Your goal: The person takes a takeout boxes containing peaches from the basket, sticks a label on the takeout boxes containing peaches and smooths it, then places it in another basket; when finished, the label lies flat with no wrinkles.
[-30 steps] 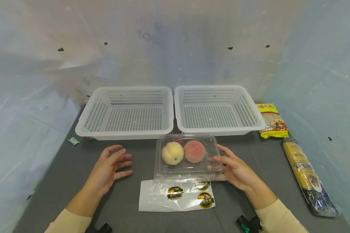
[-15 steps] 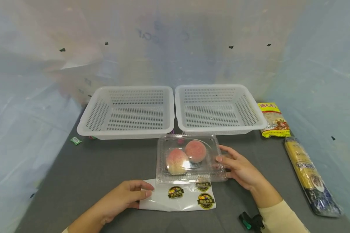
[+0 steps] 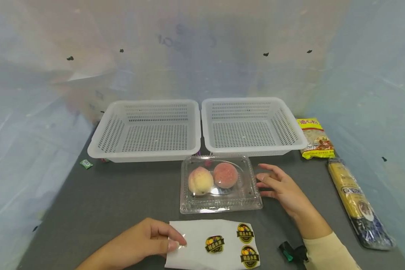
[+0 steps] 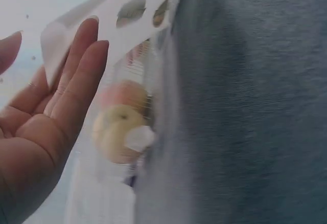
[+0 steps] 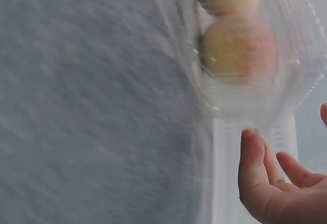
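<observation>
Head view: left hand [image 3: 145, 242] pinches the left edge of the sticker sheet [image 3: 210, 245] at the near table edge, sheet's long axis running left-right, just in front of the clear clamshell [image 3: 219, 185] w/ two peaches [image 3: 213, 178]. Right hand [image 3: 280, 185], fingers relaxed & spread, holds nothing, sits just right of the clamshell; cannot tell if it touches.

Soft, even, diffuse light, faint shadows, glare on the clear clamshell lid [image 3: 219, 183], head view sharp with wide-angle bending at edges, both wrist views motion-blurred and out of focus.
</observation>
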The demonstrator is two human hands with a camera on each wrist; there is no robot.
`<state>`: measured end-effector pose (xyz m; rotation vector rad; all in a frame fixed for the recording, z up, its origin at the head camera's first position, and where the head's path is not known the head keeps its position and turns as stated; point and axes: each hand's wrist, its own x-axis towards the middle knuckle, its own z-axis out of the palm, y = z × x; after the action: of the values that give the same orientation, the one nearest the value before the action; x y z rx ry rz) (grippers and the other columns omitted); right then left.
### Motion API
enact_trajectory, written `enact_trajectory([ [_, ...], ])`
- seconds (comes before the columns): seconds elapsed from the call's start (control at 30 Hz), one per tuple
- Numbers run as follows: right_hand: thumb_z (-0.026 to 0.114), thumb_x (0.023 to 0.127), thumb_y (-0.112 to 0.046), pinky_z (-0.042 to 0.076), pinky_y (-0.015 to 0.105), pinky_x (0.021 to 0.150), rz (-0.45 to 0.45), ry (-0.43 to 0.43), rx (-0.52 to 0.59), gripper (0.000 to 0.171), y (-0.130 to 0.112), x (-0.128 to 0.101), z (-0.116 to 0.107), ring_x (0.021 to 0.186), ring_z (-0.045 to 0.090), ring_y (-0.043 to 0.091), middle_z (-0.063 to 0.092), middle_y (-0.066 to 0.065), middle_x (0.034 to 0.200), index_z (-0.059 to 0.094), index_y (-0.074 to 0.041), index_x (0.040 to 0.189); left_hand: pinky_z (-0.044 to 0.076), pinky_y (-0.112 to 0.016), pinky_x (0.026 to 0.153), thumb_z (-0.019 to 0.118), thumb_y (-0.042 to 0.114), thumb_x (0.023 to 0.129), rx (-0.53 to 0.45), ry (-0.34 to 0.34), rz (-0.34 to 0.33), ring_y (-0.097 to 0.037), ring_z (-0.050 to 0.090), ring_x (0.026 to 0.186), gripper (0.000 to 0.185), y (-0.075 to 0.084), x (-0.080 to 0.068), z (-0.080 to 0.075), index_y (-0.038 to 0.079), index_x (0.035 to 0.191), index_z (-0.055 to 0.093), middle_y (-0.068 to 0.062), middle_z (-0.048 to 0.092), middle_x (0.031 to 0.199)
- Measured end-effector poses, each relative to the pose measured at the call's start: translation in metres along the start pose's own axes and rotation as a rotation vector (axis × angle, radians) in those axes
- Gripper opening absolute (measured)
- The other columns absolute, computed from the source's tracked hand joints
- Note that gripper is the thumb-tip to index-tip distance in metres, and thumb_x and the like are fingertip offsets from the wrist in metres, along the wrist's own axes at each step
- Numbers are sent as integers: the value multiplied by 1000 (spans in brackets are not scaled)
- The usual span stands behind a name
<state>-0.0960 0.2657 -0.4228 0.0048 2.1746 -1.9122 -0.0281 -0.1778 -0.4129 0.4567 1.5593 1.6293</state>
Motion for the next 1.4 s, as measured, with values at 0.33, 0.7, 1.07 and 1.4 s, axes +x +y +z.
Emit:
enact_trajectory([
  [0.33,57,116,-13,59,33,90,-299,51,-12,43,-37,-9,-9,117,67,26,61,23,139,50,-3,156,64,-38,62,61,-22,99,104,25,666,-18,74,89,25,32,18,9,-3,100,77,-21,77,102],
  [0.7,52,108,10,57,36,91,-533,-138,72,38,-69,-9,18,115,71,32,67,22,131,56,8,147,63,-32,69,68,-22,95,144,297,759,-20,68,86,24,66,47,13,-5,111,64,-21,63,103],
  [1.07,58,107,7,58,38,94,-550,-188,29,35,-88,1,39,117,68,35,68,24,129,63,3,142,64,-35,76,70,-18,96,169,312,851,-24,68,97,19,84,69,-5,-9,110,62,-24,59,111],
  [1.4,64,104,9,58,36,90,-571,-161,27,34,-94,16,55,113,67,36,67,24,126,63,8,137,64,-37,80,74,-8,100,219,353,992,-28,65,106,17,76,99,-16,-13,110,61,-27,59,115],
])
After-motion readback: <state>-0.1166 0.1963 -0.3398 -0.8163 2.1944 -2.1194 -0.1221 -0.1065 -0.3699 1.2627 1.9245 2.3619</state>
